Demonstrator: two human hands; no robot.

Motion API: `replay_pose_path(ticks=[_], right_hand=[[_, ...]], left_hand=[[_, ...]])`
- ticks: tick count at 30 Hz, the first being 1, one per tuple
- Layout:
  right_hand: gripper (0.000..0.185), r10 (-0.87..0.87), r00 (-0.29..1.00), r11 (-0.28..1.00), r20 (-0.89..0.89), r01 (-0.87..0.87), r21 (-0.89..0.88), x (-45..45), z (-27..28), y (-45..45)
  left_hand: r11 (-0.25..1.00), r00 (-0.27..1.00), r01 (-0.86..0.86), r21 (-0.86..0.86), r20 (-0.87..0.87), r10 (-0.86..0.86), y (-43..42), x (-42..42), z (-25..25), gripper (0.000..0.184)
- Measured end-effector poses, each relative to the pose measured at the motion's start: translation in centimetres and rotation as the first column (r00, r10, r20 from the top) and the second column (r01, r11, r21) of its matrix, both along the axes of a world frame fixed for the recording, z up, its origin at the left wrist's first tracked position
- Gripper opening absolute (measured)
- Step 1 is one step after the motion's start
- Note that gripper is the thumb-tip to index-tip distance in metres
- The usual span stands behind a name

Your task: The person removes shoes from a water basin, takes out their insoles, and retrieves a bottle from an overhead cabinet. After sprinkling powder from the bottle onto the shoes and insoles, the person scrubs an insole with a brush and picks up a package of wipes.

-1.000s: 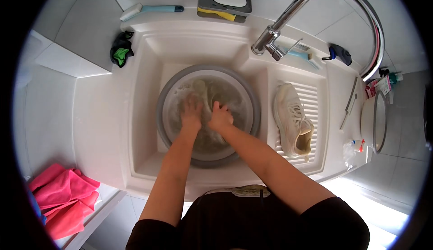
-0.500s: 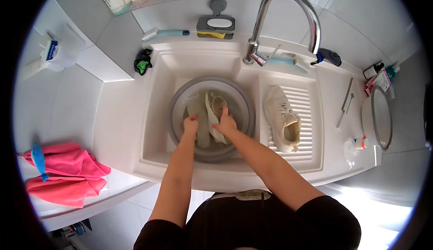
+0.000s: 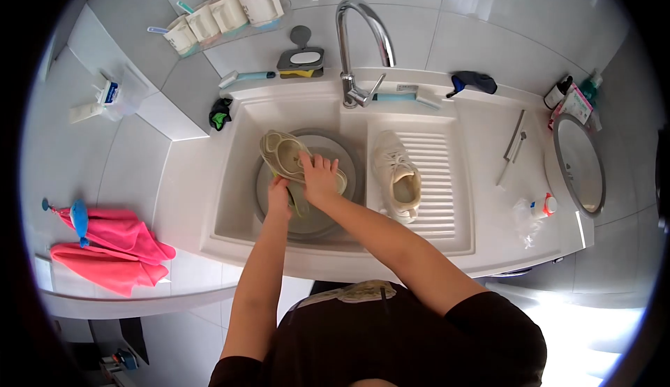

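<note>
A wet shoe (image 3: 283, 151) is held over the round grey-rimmed basin (image 3: 347, 151) in the sink, its patterned sole facing up. My right hand (image 3: 321, 177) lies on the sole near its middle, fingers closed around its edge. My left hand (image 3: 279, 195) grips something at the shoe's lower left side, beside a pale greenish piece (image 3: 299, 202) that hangs toward the water; what that piece is I cannot tell. A second white shoe (image 3: 396, 170) stands upright on the ribbed drainboard (image 3: 440, 177), right of the basin.
The faucet (image 3: 356, 94) rises behind the sink. Brushes (image 3: 248, 76) and a soap holder (image 3: 301, 59) sit along the back ledge. To the right are a white bowl (image 3: 578, 167), thin metal tools (image 3: 515, 148) and a small bottle (image 3: 543, 206). Pink cloths (image 3: 115, 247) hang at left.
The shoe in the basin has been lifted out of the water and turned sole up, with both hands raised along with it. The camera view has shifted.
</note>
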State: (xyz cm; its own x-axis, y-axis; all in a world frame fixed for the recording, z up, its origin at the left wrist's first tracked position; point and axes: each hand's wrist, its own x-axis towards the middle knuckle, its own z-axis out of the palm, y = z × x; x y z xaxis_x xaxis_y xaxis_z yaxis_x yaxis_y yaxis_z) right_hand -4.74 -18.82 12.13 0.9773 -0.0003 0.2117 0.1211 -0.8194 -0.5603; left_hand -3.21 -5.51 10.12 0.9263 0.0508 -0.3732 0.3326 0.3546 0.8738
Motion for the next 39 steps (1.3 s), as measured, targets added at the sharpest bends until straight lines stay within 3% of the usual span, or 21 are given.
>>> replay_pose_path(ticks=[3,10,15,19,21,22,24,25,27,28,30,32,34,35,37,39], right_hand=[[0.082,0.017,0.990,1.000,0.140,-0.014,-0.024,-0.6,1.6,-0.8],[0.082,0.066,0.960,0.998,0.271,-0.070,0.007,-1.3,5.1,-3.0],[0.083,0.037,0.898,0.998,0.438,-0.009,-0.067,-0.2,5.5,-3.4],[0.082,0.029,0.894,0.995,0.446,0.018,-0.101,-0.3,6.9,-3.6],[0.078,0.031,0.899,0.996,0.437,0.009,-0.088,-0.5,7.9,-3.7],[0.078,0.024,0.900,0.996,0.434,0.016,-0.089,-0.6,8.5,-3.8],[0.074,-0.128,0.972,0.983,0.196,0.098,0.156,-0.5,9.6,-4.2],[0.074,-0.145,0.972,0.981,0.187,0.116,0.159,0.1,9.0,-4.8],[0.070,-0.166,0.967,0.741,-0.193,0.252,0.623,1.8,7.3,-7.0],[0.070,-0.192,0.961,0.734,-0.200,0.276,0.620,2.1,6.7,-8.2],[0.068,-0.068,0.938,0.164,-0.340,0.346,0.924,2.2,5.7,-10.9],[0.059,-0.054,0.942,0.102,-0.331,0.335,0.937,0.6,6.1,-14.7],[0.048,0.244,0.934,-0.140,-0.262,0.301,0.943,-0.5,5.8,-19.0],[0.048,0.241,0.932,-0.141,-0.271,0.310,0.940,-1.1,5.6,-20.5],[0.043,0.245,0.941,-0.314,-0.233,0.304,0.899,-2.5,5.6,-23.4],[0.045,0.253,0.950,-0.374,-0.181,0.269,0.888,-3.5,4.9,-26.2]], left_hand=[[1.000,0.995,-0.011,-0.005,0.102,0.011,-0.6,-0.6,1.4,0.033],[0.999,0.970,-0.047,0.004,0.239,0.045,-2.7,-2.0,5.6,0.033],[0.991,0.937,-0.102,0.084,0.344,0.067,-3.6,-1.6,7.1,0.031],[0.984,0.882,-0.126,0.124,0.469,0.054,-1.2,1.7,2.9,0.032],[0.813,0.838,-0.266,0.518,0.542,-0.072,-0.5,1.6,3.2,0.033],[0.815,0.838,-0.258,0.518,0.539,-0.078,-0.3,1.5,3.4,0.033],[0.701,0.861,-0.286,0.653,0.497,-0.111,0.1,1.1,3.7,0.034],[0.703,0.863,-0.269,0.658,0.488,-0.127,0.5,1.2,3.4,0.034],[0.850,0.887,-0.172,0.499,0.453,-0.087,0.8,1.8,3.0,0.037],[0.854,0.888,-0.146,0.499,0.447,-0.110,0.7,1.7,3.6,0.037],[0.818,0.890,-0.120,0.562,0.425,-0.162,0.4,1.2,5.3,0.035],[0.877,0.901,-0.049,0.478,0.400,-0.168,-1.4,-0.1,8.3,0.034],[0.920,0.915,0.009,0.393,0.367,-0.166,-2.8,-0.9,10.0,0.033],[0.927,0.906,0.058,0.370,0.372,-0.205,-3.4,-1.0,10.5,0.032],[0.931,0.895,0.111,0.346,0.372,-0.245,-4.7,-1.1,10.9,0.032],[0.956,0.887,0.216,0.200,0.369,-0.278,-6.4,-1.3,11.2,0.032]])
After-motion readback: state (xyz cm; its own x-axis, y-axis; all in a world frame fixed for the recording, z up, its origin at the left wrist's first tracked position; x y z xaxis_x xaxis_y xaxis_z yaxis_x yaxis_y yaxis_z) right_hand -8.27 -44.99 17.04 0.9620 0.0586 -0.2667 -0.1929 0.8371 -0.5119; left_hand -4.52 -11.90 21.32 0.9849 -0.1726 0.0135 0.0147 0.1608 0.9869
